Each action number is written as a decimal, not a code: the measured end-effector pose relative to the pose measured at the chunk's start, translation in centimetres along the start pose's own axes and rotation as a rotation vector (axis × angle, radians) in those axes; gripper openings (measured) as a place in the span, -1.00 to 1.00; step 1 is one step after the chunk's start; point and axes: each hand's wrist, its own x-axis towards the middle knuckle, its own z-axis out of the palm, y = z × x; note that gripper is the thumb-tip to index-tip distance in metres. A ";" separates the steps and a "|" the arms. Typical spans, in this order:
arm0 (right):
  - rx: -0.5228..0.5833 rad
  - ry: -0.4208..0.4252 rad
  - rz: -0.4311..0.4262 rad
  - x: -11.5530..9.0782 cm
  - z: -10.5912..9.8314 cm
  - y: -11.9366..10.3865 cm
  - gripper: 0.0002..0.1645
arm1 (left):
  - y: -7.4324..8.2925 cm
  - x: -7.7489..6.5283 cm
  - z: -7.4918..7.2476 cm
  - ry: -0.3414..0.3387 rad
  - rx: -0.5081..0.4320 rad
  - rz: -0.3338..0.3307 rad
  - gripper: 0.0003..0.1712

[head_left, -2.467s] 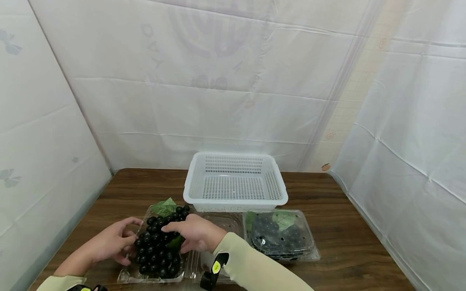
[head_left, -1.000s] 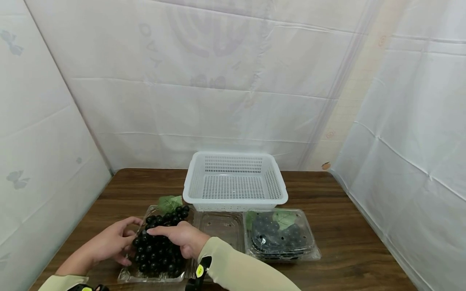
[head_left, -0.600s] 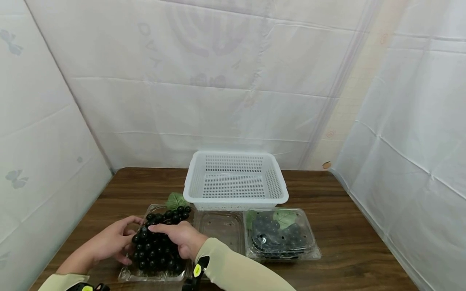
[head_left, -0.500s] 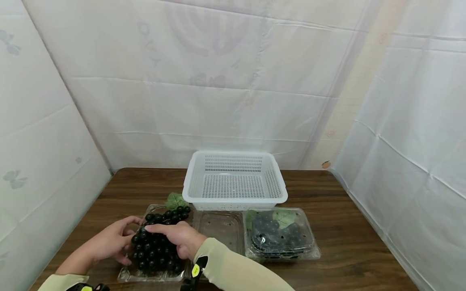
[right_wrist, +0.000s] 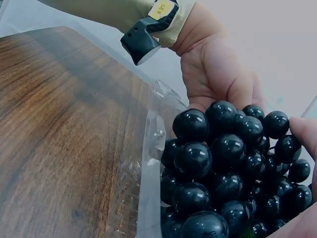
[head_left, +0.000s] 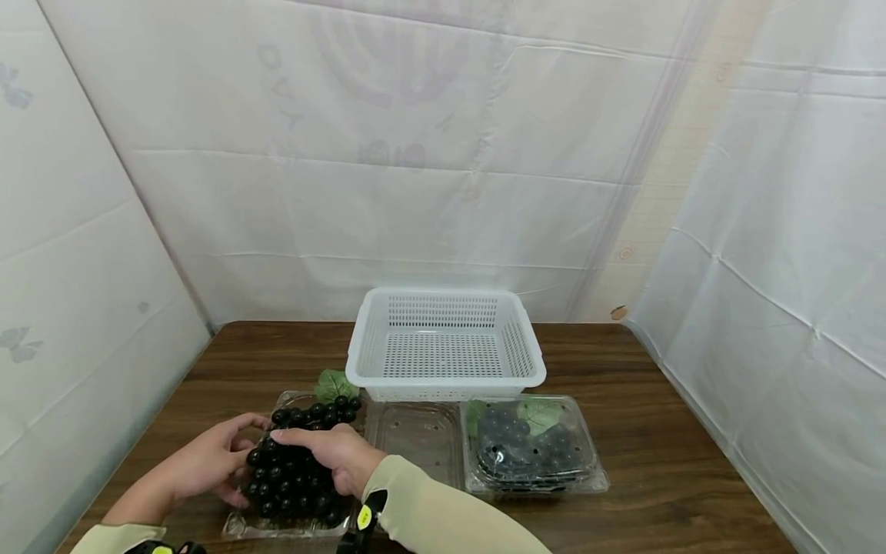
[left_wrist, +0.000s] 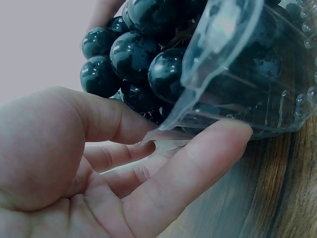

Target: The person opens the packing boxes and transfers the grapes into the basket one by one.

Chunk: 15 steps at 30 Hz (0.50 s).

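A bunch of black grapes (head_left: 294, 477) with a green leaf (head_left: 335, 383) lies in the left half of an opened clear plastic clamshell container (head_left: 238, 527). My left hand (head_left: 204, 465) is at this container's left side, its rim between thumb and fingers, as the left wrist view shows; some grapes touch or nearly touch the thumb side. My right hand (head_left: 335, 454) lies over the bunch and grips it from the right, thumb pointing left across the grapes. In the right wrist view, parts of it show at the right edge around the grapes (right_wrist: 228, 153). Its other fingers are hidden in the head view.
The container's flat lid (head_left: 418, 435) lies folded out to the right. Beside it stands a closed clear container (head_left: 533, 446) holding dark grapes and leaves. A white perforated basket (head_left: 446, 381) stands behind on the brown wooden table (head_left: 657, 462). White sheets surround the table.
My right hand has moved left over the bunch and now has its thumb near the left side. The leaf has shifted right and the grapes slightly left. My left hand stays at the rim.
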 end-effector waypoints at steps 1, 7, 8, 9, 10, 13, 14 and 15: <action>0.003 0.004 -0.004 0.0 0.0 0.0 0.25 | 0.0 0.0 0.0 0.000 0.000 0.000 -0.40; 0.042 0.021 -0.042 0.1 0.3 0.3 0.07 | 0.0 -0.1 0.1 -0.008 -0.005 0.010 -0.36; 0.050 0.024 -0.048 0.1 0.4 0.4 0.02 | 0.0 -0.1 0.0 -0.010 -0.007 0.012 -0.36; 0.057 0.029 -0.054 0.1 0.4 0.4 -0.01 | -0.1 -0.1 0.0 -0.012 -0.009 0.012 -0.36; 0.062 0.032 -0.056 0.2 0.5 0.4 -0.04 | -0.1 -0.1 0.0 -0.014 -0.011 0.014 -0.36; 0.056 0.049 -0.056 0.3 0.6 0.4 0.09 | -0.2 0.0 0.0 -0.012 -0.009 0.016 -0.36; 0.047 0.054 -0.055 0.3 0.7 0.4 0.14 | -0.2 0.1 0.0 -0.009 -0.005 0.019 -0.36; 0.040 0.058 -0.054 0.4 0.7 0.4 0.16 | -0.2 0.1 0.0 -0.005 -0.001 0.022 -0.37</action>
